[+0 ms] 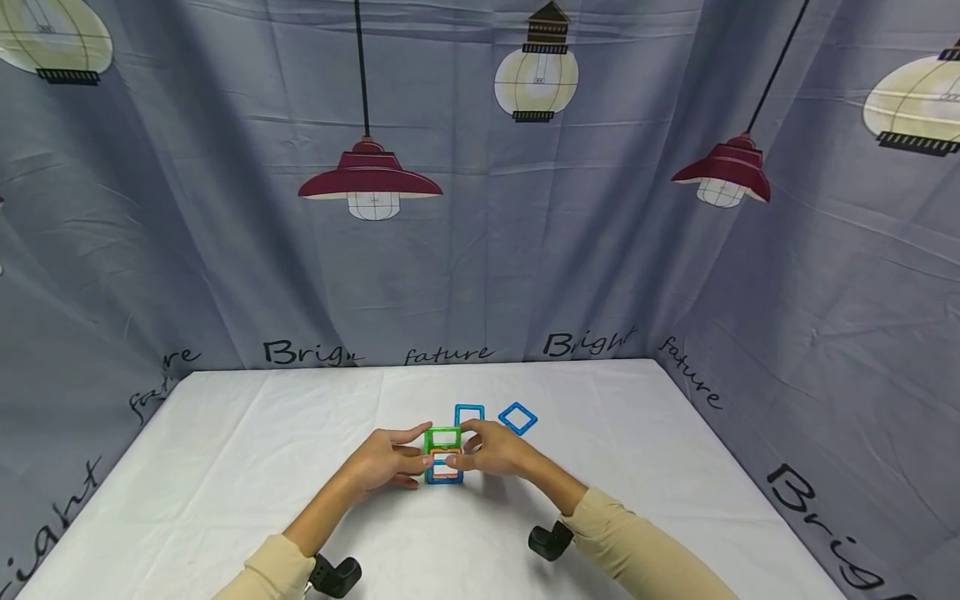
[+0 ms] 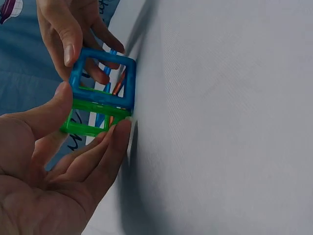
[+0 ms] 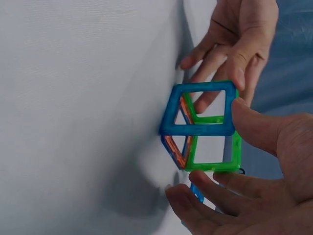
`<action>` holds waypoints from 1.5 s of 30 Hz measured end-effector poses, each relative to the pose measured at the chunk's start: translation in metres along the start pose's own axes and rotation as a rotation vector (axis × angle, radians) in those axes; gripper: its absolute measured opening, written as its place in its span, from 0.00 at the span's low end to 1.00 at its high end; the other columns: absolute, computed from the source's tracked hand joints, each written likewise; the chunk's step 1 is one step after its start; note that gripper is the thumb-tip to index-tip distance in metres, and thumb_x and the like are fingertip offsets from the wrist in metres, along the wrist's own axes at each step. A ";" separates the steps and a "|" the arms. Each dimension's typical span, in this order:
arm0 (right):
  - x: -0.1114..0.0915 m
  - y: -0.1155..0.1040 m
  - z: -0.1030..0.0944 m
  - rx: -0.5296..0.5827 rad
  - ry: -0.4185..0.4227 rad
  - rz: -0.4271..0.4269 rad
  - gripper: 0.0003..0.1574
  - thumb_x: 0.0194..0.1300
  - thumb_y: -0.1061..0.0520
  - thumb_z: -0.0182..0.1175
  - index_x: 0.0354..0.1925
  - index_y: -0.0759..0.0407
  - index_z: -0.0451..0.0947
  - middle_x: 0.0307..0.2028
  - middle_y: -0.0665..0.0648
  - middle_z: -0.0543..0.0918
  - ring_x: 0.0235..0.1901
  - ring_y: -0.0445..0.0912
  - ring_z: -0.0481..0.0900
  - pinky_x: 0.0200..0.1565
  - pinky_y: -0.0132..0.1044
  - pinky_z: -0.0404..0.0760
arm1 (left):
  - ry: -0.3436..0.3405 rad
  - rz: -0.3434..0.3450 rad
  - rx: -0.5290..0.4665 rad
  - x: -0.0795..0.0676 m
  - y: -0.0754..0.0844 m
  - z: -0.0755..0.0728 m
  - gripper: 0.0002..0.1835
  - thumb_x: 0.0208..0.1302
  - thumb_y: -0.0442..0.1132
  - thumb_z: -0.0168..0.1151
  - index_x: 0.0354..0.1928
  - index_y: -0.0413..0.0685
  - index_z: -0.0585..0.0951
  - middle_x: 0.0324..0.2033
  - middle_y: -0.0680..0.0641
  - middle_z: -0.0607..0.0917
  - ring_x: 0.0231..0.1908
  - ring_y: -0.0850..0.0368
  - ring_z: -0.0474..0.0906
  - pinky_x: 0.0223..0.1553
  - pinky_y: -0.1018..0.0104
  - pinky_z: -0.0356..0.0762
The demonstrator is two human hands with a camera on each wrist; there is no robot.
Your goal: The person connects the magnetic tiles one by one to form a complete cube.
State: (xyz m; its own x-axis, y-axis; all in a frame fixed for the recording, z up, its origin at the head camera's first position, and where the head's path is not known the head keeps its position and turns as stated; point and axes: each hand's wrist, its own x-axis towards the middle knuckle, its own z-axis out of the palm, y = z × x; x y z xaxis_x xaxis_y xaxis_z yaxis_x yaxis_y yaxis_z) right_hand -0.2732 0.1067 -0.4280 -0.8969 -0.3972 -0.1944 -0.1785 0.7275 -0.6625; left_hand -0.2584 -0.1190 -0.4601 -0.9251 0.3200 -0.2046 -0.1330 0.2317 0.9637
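On the white table stands a small box-like build of square magnetic tiles. Its near face is a blue tile (image 3: pixel 195 129); green tiles (image 3: pixel 210 167) form part of the side and back, and an orange tile (image 3: pixel 174 150) lies low inside. My left hand (image 1: pixel 386 460) holds the build's left side, thumb at the blue tile's edge and fingers against the green tile. From the right, my right hand (image 1: pixel 495 448) holds it too, its thumb on the blue tile's edge and fingertips by the green one. Fingers partly cover the sides.
Behind the build lie a loose blue square tile (image 1: pixel 469 407) and a blue tile turned like a diamond (image 1: pixel 528 426). A grey printed curtain (image 1: pixel 465 275) hangs round the white tabletop (image 1: pixel 645 500). Black wrist cameras (image 1: pixel 550 540) sit on both forearms.
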 end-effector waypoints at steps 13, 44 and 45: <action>0.017 0.013 -0.027 0.064 0.214 0.071 0.38 0.47 0.61 0.79 0.58 0.60 0.81 0.47 0.60 0.87 0.44 0.49 0.82 0.49 0.48 0.82 | -0.071 0.012 0.075 0.005 -0.004 -0.007 0.39 0.65 0.43 0.71 0.76 0.45 0.66 0.60 0.28 0.79 0.48 0.52 0.86 0.40 0.58 0.88; 0.064 0.042 0.002 -0.059 0.365 0.089 0.35 0.44 0.64 0.80 0.54 0.63 0.83 0.44 0.60 0.83 0.41 0.50 0.76 0.49 0.47 0.80 | -0.073 0.047 0.160 0.000 -0.003 -0.007 0.39 0.66 0.46 0.69 0.76 0.47 0.65 0.61 0.27 0.78 0.46 0.50 0.87 0.38 0.58 0.88; 0.064 0.042 0.002 -0.061 0.363 0.088 0.35 0.44 0.65 0.80 0.53 0.63 0.83 0.43 0.60 0.83 0.41 0.50 0.76 0.50 0.47 0.80 | -0.074 0.047 0.161 -0.001 -0.002 -0.008 0.39 0.66 0.45 0.69 0.76 0.47 0.65 0.61 0.27 0.78 0.46 0.50 0.87 0.38 0.58 0.88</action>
State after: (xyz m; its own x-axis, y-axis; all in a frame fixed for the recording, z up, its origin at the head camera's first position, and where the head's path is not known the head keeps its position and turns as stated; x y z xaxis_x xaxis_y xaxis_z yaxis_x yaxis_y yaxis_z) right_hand -0.3372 0.1109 -0.4700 -0.9929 -0.1155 0.0280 -0.1086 0.7861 -0.6085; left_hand -0.2601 -0.1267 -0.4609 -0.8995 0.3991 -0.1780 -0.0262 0.3574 0.9336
